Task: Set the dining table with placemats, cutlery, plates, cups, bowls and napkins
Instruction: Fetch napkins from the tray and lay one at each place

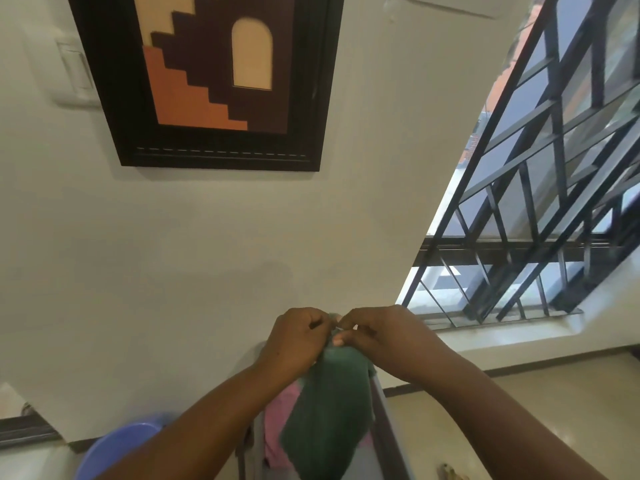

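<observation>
Green napkin pinched at its top edge by left hand and right hand, hanging over a pink cloth; best lifted clear with corners kept together, without dragging the pink one.

Dark green napkin: matt, nappy cloth. Pink cloth behind it: soft, matt. Blue plastic tub: smooth, faint sheen. Black metal window grille: painted, semi-gloss.

Two hands, one green cloth, one pink cloth, one blue basin.
</observation>
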